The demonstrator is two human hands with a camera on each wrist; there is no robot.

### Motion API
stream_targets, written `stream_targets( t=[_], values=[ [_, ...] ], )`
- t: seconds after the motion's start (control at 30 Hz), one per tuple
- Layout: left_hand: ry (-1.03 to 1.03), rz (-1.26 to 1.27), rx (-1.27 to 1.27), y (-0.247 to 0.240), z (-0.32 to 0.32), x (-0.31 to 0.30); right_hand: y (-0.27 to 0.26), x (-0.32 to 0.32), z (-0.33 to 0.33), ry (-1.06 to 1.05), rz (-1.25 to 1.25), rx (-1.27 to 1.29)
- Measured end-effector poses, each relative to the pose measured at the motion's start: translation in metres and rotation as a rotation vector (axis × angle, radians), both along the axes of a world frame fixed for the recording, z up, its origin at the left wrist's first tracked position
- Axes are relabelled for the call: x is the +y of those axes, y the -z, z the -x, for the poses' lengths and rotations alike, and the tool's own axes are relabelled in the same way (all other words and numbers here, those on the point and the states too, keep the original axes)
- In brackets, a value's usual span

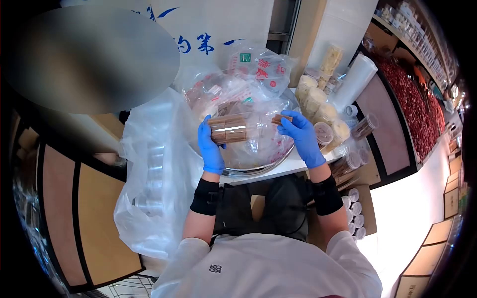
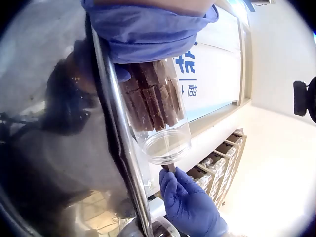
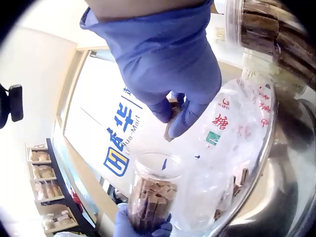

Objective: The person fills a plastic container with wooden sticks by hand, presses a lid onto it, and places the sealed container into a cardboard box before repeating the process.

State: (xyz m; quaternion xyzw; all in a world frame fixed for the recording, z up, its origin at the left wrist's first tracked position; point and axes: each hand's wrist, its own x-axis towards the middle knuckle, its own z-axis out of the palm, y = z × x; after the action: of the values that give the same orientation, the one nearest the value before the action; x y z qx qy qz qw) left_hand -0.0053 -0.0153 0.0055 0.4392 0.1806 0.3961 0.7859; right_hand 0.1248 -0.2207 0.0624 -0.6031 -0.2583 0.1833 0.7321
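Observation:
My left hand (image 1: 210, 143) in a blue glove grips a clear plastic jar (image 1: 237, 129) lying on its side, partly packed with brown slabs. The jar's open mouth faces my right hand (image 1: 289, 124), which pinches one brown slab (image 1: 280, 118) just outside it. In the left wrist view the jar (image 2: 157, 116) points down toward the right hand (image 2: 189, 201) and its slab (image 2: 170, 168). The right wrist view has the fingers (image 3: 183, 118) pinching the slab (image 3: 172, 117) above the jar (image 3: 150, 195). Both hands hover over a metal bowl (image 1: 258, 168) holding plastic bags of more slabs.
Filled jars (image 1: 318, 107) crowd the counter to the right, beside a tall white stack (image 1: 356, 79). A big clear bag of empty jars (image 1: 156, 174) hangs on the left. Lidded jars (image 1: 355, 211) sit on a box lower right. Bins of red goods (image 1: 412, 107) line the right wall.

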Motion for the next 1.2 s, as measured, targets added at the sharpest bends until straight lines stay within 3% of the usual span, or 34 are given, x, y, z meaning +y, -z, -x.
stream_targets(
  t=[0.17, 0.23, 0.33, 0.63, 0.87, 1.2],
  values=[
    [-0.002, -0.006, -0.005, 0.001, -0.001, 0.001, 0.003, 0.014, 0.013, -0.175, 0.003, 0.121],
    [0.018, -0.03, -0.001, -0.001, 0.001, 0.0, -0.001, 0.018, 0.019, -0.282, -0.202, 0.413],
    [0.016, -0.031, 0.004, -0.003, 0.001, -0.001, -0.001, 0.022, 0.02, -0.358, -0.295, 0.517],
    [0.039, -0.061, 0.035, -0.005, 0.002, -0.002, 0.014, 0.027, 0.016, -0.288, -0.093, 0.359],
    [0.018, -0.057, 0.052, -0.004, 0.0, -0.003, 0.006, 0.026, 0.023, -0.394, -0.161, 0.344],
    [0.03, -0.123, 0.103, -0.012, 0.001, -0.006, 0.035, 0.024, 0.01, -0.276, -0.191, 0.555]
  ],
)
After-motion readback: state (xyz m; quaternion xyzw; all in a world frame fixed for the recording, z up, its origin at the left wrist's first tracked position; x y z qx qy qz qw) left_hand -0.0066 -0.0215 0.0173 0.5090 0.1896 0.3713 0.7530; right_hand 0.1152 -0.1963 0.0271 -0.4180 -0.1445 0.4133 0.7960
